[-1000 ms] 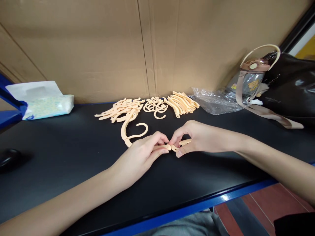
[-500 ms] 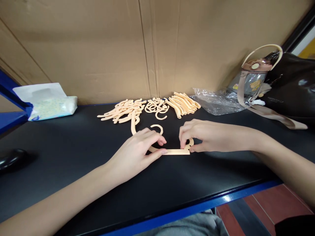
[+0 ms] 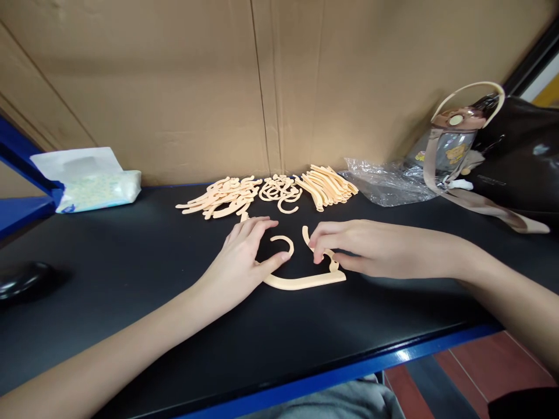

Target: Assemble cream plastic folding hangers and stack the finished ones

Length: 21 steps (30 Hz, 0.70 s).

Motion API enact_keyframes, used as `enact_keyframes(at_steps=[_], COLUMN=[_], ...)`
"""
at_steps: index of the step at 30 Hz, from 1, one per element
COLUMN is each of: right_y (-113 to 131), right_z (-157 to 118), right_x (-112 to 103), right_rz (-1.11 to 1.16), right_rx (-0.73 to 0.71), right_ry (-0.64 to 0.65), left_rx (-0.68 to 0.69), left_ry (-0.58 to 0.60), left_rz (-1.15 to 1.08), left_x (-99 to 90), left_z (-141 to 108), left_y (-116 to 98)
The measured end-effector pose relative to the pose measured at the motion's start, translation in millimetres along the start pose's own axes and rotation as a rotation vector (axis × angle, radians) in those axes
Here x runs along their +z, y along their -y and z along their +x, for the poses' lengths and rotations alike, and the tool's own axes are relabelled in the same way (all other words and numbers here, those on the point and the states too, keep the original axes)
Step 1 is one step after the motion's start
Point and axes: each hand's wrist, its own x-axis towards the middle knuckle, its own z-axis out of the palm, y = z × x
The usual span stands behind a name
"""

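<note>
My left hand rests over the table with fingers spread and thumb out, its thumb tip against a loose cream hook. Below it a long, bent cream hanger arm lies on the black surface, partly hidden by the hand. My right hand has its fingers bent around a smaller curved cream hanger piece. That piece's rounded end is at the right end of the hanger arm; whether they are joined I cannot tell.
Behind the hands lie piles of curved hanger arms, hooks and straight pieces. A clear plastic bag, strapped bottle and black bag are at right. A wipes pack and black mouse are at left.
My left fingers have come off the long hanger arm and spread apart by the hook. The hanger arm has turned and shifted nearer me. The small piece in my right hand now shows its curved tip.
</note>
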Motion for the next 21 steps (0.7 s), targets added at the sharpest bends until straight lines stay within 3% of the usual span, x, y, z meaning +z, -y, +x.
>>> enact_keyframes(at_steps=[8,21], right_y=[8.3,7.3], right_z=[5.9,7.4], right_x=[8.3,10.5], right_rz=[-0.082,-0.175], right_rx=[0.118,0.015], right_ry=[-0.064,-0.071], left_rx=[0.037,0.004], left_ry=[-0.018,-0.035], left_rz=[-0.072,-0.083], left_x=[3.4,6.0], left_z=[0.5,-0.1], left_y=[0.6,2.0])
